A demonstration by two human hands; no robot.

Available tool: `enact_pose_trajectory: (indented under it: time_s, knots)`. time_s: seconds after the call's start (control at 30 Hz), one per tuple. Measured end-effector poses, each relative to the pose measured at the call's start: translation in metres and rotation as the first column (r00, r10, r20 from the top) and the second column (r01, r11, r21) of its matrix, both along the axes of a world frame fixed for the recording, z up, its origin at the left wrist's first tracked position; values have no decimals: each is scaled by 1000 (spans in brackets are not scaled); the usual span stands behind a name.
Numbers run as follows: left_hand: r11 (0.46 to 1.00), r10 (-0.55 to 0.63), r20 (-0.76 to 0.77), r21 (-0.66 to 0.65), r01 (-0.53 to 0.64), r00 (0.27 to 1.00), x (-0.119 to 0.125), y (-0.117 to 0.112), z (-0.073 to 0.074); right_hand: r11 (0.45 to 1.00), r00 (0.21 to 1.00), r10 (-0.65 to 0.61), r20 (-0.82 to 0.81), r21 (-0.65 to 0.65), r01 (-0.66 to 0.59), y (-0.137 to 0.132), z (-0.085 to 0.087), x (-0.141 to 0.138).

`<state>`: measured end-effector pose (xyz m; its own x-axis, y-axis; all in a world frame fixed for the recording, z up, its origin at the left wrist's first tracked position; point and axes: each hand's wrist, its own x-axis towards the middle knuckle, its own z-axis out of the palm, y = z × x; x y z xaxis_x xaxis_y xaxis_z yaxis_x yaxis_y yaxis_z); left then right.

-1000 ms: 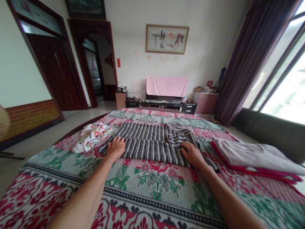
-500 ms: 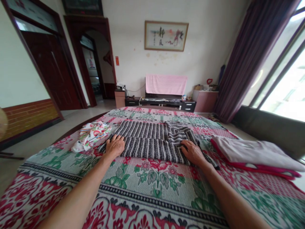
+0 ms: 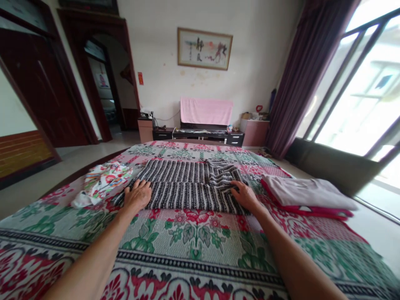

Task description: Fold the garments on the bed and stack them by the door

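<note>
A black-and-white striped garment (image 3: pixel 190 183) lies spread flat across the floral bedspread (image 3: pixel 193 241). My left hand (image 3: pixel 136 196) rests palm down on its near left corner, fingers spread. On the near right part of the garment lies my right hand (image 3: pixel 244 196), fingers stretched out over a folded-in flap. Neither hand grips anything.
A crumpled colourful floral cloth (image 3: pixel 101 183) lies left of the striped garment. A folded pale cloth on a red-edged one (image 3: pixel 304 196) sits at the right. Beyond the bed stand a low dark cabinet with a pink towel (image 3: pixel 206 111), dark doors at left, and a curtain and window at right.
The camera has swung right and slightly closer. Both hands stay on the striped garment; the right hand has shifted a little inward along its edge.
</note>
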<state>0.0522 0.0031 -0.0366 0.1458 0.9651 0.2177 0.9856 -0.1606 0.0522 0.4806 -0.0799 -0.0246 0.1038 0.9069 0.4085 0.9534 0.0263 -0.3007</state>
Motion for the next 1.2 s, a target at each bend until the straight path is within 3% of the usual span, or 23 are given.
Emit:
enact_pose_trajectory:
  time_s: [0.2,0.33,0.47,0.57,0.8,1.0,1.2]
  knots:
    - [999,48,-40,24,-47,998,1,-3,2,1000,1000,1,15,-8,-1,3,-5,6]
    - [999,35,-47,29,-33,998,1,-1,1,992,992,-123,19,24,123,2,3,19]
    - [999,37,-45,31,-36,998,0,1,0,960,962,-271,33,-68,273,-3,9,32]
    - [999,39,-44,30,-37,998,0,1,0,944,951,-308,32,-110,310,-6,11,35]
    - [999,34,-8,32,-33,999,-1,4,-5,925,945,-326,17,-200,323,-9,21,39]
    - [999,32,-20,45,-31,999,-2,6,-8,887,958,-286,17,-374,272,-16,28,49]
    - [998,44,-14,35,-43,999,-1,2,-5,906,961,-276,-1,-334,260,-14,21,47]
